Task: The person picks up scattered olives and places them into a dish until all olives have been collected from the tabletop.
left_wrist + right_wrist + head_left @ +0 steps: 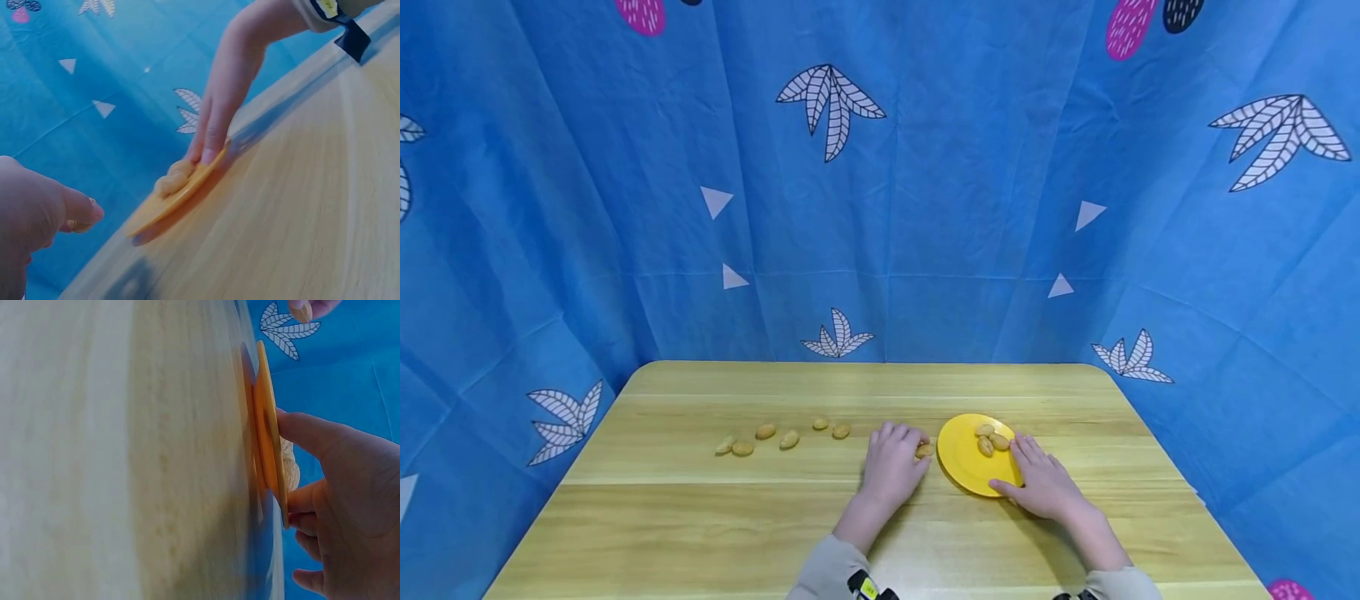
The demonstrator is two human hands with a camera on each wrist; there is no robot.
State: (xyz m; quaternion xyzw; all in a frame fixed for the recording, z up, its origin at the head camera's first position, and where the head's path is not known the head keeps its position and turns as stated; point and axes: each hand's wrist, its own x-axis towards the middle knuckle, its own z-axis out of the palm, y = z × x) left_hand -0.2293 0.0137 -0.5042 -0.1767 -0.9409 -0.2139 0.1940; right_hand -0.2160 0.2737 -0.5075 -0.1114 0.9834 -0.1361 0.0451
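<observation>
My left hand [889, 468] pinches a tan oval nut [924, 451] between thumb and fingers, just left of a yellow plate [958, 467]. In the right wrist view, the pinched nut [304, 312] shows at the top edge. Several similar nuts [997, 442] lie on the plate, toward its far right side. My right hand [1047, 490] rests on the plate's right rim, with its fingers extended and the thumb on the near part. From the left wrist, that right hand [228, 94] is seen reaching down to the plate [178, 203].
Several loose nuts [789, 439] lie scattered on the left half of the wooden table [700, 517]. A blue patterned curtain [925, 208] hangs behind the table and along both sides.
</observation>
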